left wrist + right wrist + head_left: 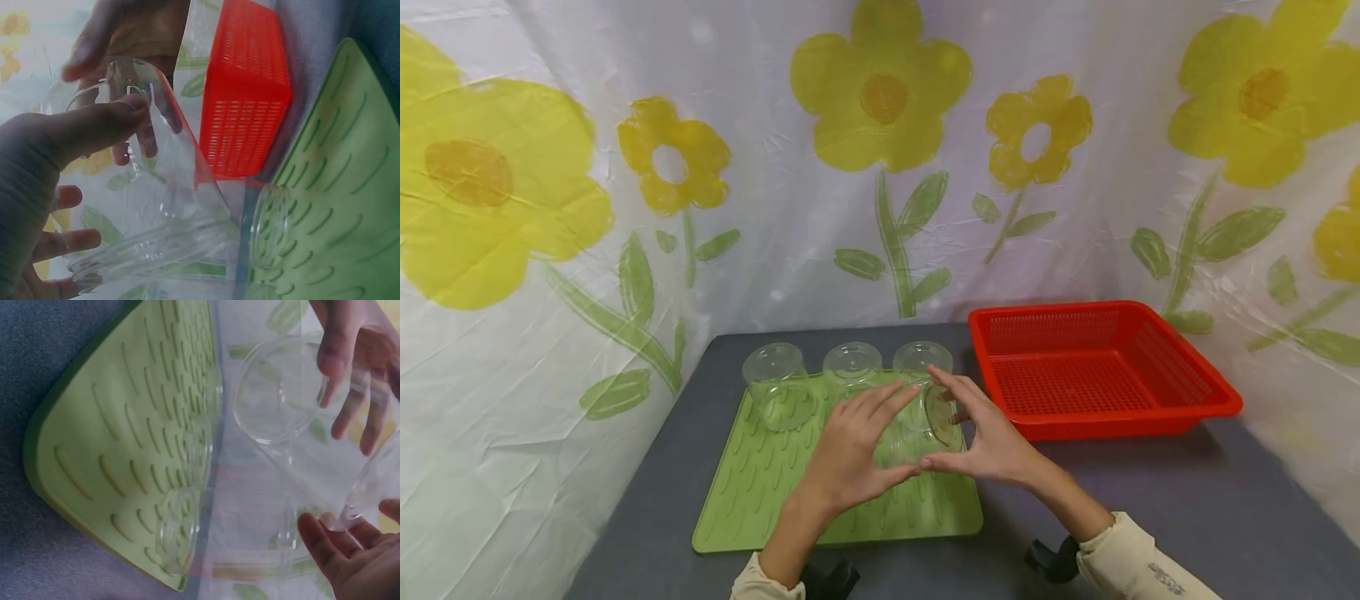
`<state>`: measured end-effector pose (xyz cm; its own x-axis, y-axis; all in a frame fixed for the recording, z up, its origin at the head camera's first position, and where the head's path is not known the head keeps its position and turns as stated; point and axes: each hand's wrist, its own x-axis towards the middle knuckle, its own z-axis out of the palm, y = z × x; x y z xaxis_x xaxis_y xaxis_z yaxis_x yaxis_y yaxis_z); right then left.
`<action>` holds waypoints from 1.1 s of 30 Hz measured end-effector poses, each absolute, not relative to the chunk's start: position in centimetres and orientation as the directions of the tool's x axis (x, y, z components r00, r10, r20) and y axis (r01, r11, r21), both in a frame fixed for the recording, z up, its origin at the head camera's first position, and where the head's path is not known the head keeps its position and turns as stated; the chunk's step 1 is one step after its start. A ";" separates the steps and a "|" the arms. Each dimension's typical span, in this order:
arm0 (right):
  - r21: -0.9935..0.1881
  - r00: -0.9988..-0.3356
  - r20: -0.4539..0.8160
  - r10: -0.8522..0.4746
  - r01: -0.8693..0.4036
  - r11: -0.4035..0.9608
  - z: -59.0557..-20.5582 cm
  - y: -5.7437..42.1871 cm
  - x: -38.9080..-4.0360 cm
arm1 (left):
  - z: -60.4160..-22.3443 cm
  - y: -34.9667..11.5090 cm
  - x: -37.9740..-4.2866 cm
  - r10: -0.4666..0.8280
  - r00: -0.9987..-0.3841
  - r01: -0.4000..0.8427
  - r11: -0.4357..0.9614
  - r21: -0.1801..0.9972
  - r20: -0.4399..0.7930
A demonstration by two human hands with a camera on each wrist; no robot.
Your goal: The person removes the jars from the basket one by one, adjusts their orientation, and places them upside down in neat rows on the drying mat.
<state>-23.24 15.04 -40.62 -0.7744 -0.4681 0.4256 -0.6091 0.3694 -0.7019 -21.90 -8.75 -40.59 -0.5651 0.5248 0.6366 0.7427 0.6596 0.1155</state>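
Observation:
A clear jar (938, 415) is held tilted on its side above the green ribbed mat (752, 508), between both hands. My left hand (850, 454) holds it from the left. In the left wrist view the thumb lies across the clear jar (181, 169), and ridges like screw threads show around one end. My right hand (1000, 442) grips the jar from the right, fingers spread around its end. In the right wrist view, fingertips of the right hand (369, 559) meet the jar's edge. Both thumb tips come close together below it in the head view.
Three similar clear jars stand in a row along the mat's back: left jar (778, 392), middle jar (852, 360), right jar (922, 356). A red perforated basket (1112, 423) sits at right on the dark grey table (647, 508). A flowered curtain (760, 250) hangs behind.

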 end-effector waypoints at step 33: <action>-0.849 -0.943 0.235 -0.236 -0.317 0.422 -45.1 13.7 -23.5 | -45.5 -12.7 -22.2 0.179 -0.863 0.502 0.413 0.760 0.472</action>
<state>-23.51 13.65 -45.12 -0.9431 -0.2356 0.2345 -0.3167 0.4220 -0.8495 -22.23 -12.69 -45.52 -0.8631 0.1794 0.4721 0.5016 0.4133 0.7600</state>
